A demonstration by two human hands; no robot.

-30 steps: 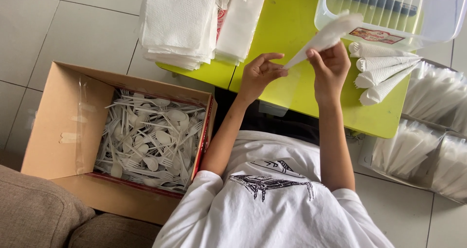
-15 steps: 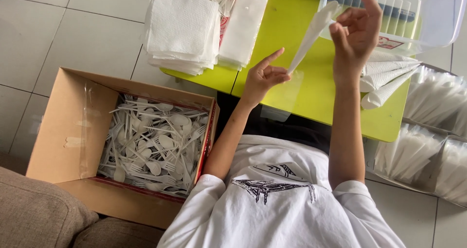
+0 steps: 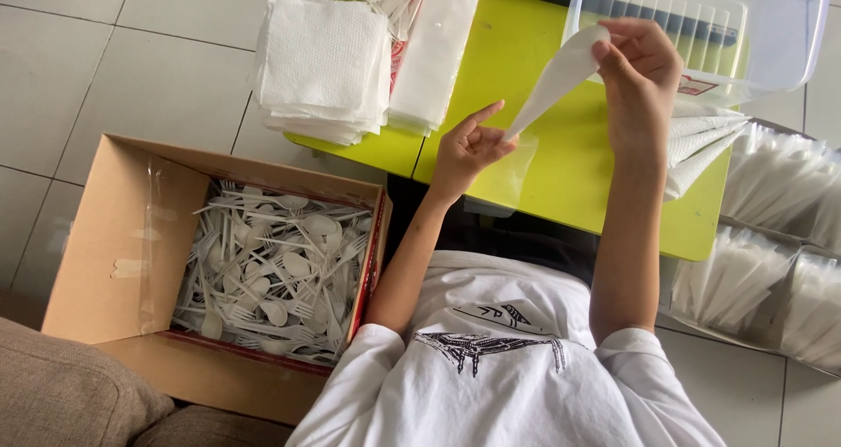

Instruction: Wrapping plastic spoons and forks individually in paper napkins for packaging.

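Holding a rolled white napkin [image 3: 561, 72] at its upper end, the right hand [image 3: 638, 74] is raised over the far right part of the lime-green table [image 3: 561, 175], its fingers closed around the top of the roll while the roll is slanting down and to the left. The left hand [image 3: 467, 145] is sitting lower and to the left, thumb and fingers pinching the lower tip of the same napkin, the forefinger pointing out and away. The napkin is hanging in the air between both hands, above the table and apart from its surface. Just behind the right hand a clear plastic bin [image 3: 788, 44] is standing at the far right of the table, and beside the right forearm finished napkin rolls [image 3: 701, 145] are lying on the table edge. A stack of flat white napkins [image 3: 324, 66] is resting at the far left corner of the table. On the tiled floor to the left, an open cardboard box [image 3: 114, 237] is holding a heap of white plastic forks and spoons [image 3: 272, 272]
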